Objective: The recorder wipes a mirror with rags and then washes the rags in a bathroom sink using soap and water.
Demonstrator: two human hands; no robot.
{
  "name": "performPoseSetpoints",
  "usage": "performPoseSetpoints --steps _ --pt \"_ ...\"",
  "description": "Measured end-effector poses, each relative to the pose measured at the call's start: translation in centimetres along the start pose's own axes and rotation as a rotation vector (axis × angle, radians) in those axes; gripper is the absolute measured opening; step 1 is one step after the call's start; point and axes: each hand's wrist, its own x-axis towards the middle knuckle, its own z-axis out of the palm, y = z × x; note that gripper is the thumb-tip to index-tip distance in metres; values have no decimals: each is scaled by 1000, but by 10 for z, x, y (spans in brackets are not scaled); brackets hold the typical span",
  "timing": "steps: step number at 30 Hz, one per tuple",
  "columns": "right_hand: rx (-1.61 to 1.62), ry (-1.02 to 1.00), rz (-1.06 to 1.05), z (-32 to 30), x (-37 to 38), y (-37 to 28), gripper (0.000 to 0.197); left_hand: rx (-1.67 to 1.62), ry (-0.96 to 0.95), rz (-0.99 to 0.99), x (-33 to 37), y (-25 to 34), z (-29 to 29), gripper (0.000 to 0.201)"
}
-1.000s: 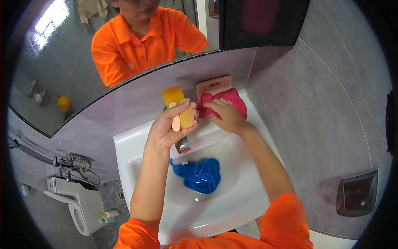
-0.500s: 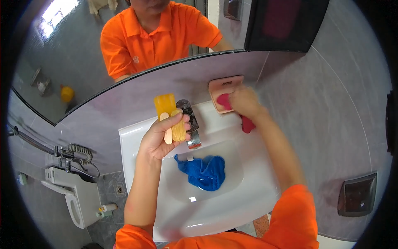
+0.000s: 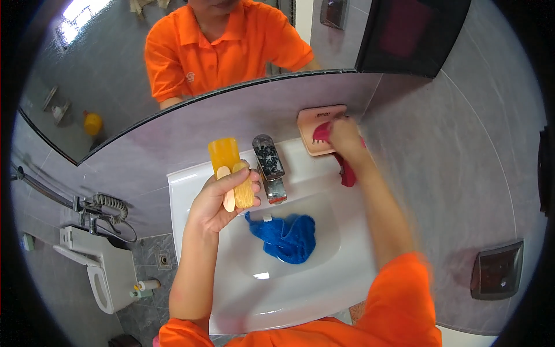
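Note:
My left hand is raised over the left of the white washbasin, closed around several pieces: a flat yellow slab, a pale peach stick-like piece and a yellow, streaky oblong bar. My right hand, slightly blurred, is closed on a dark pink comb-like piece with short teeth. It is held in front of a peach-pink tray at the basin's back right corner. Below that hand, a red piece hangs over the rim. A wet blue cloth lies in the bowl.
A dark-topped faucet stands between my hands. Above the basin is a mirror; a dark cabinet adjoins it. At left are a toilet and a coiled shower hose; a dark wall fixture is at right.
My left hand has shifted left, away from the faucet, with its yellow and peach pieces. The dark pink piece in my right hand has turned, and its teeth now show.

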Motion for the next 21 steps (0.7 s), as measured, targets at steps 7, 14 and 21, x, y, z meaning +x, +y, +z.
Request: performPoseSetpoints --steps 7,14,21 --pt "242 -291 -264 -37 -4 -20 18 -13 -13 -4 -8 5 -7 17" --pt "685 109 340 -115 -15 26 40 -22 30 19 -13 6 -18 17" --pt "-7 161 -215 -38 -59 -28 55 -52 -40 12 -21 5 -24 19"
